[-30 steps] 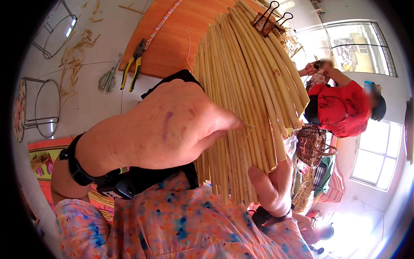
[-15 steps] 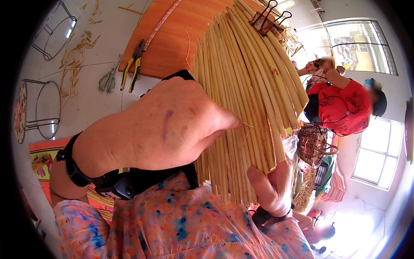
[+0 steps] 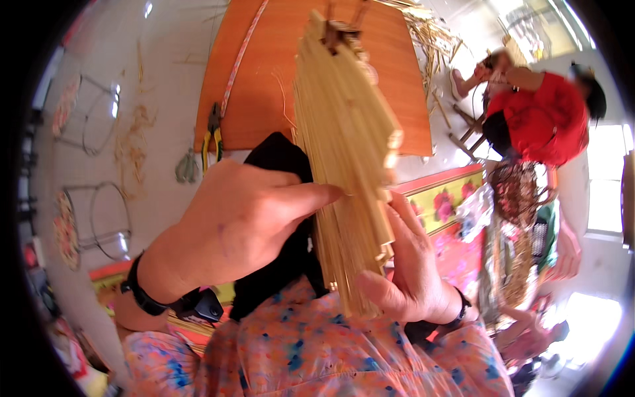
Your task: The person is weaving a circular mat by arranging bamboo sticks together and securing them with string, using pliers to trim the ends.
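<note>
Two hands (image 3: 235,221) (image 3: 415,274) clamp their fingers (image 3: 311,198) on motion-blurred straws (image 3: 347,145), some fingers hidden behind

Pale gold colors the stalks (image 3: 347,126), orange the board (image 3: 264,119), red a co-worker's shirt (image 3: 546,122); blue blotches dot a pink-orange garment (image 3: 311,354).

Yellow stalk panel (image 3: 347,132), tilted, clipped at far end.

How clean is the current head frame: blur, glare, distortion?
Head view: scissors and floor scraps smeared, likely camera motion; stalk bundle soft too; right-hand window blown out; lower right washed white; corners black from the fisheye.
</note>
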`<state>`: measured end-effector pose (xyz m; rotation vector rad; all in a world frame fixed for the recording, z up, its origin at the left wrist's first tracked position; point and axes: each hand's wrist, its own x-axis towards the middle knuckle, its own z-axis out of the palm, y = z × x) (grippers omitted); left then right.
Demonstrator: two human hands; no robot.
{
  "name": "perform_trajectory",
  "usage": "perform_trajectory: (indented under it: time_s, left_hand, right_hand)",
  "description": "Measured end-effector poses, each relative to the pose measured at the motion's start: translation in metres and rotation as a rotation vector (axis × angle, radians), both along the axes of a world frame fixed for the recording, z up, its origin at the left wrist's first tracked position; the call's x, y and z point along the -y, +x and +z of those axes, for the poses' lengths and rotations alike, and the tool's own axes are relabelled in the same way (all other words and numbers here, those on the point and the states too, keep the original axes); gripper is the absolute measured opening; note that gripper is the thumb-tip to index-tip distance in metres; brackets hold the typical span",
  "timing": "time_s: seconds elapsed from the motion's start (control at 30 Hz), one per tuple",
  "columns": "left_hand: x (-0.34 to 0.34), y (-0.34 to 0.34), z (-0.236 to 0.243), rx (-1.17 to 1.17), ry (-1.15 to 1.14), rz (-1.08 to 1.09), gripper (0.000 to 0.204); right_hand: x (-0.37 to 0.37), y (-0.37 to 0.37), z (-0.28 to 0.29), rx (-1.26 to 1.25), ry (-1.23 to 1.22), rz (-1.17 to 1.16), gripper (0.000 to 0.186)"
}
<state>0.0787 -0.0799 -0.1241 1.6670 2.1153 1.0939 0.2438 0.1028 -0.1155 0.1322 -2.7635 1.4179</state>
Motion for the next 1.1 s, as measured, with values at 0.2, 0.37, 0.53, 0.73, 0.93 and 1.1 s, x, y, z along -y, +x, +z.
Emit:
perform_trajectory:
  time_s: [0.2,0.37,0.53,0.73,0.93,1.1]
  left_hand:
    - [0.005,-0.009,0.003,0.032,-0.088,-0.008,0.037]
    - [0.01,-0.009,0.009,-0.032,-0.157,0.07,0.023]
    - [0.016,0.005,0.005,0.21,-0.146,0.32,0.028]
    - [0.021,0.014,0.004,0.331,-0.193,0.49,0.036]
    - [0.062,0.018,-0.021,0.294,-0.2,0.631,0.034]
    - [0.065,0.016,-0.02,0.23,-0.23,0.621,0.034]
  right_hand:
    - [-0.004,0.009,-0.027,-0.13,-0.326,0.051,0.084]
    - [-0.007,0.005,-0.05,-0.239,-0.41,0.089,0.065]
    - [-0.014,0.002,-0.073,-0.291,-0.526,0.116,0.053]
    - [-0.019,0.001,-0.082,-0.158,-0.652,0.117,0.053]
    - [-0.021,-0.003,-0.094,-0.298,-0.642,0.148,0.056]
    - [-0.021,-0.004,-0.096,-0.315,-0.686,0.159,0.06]
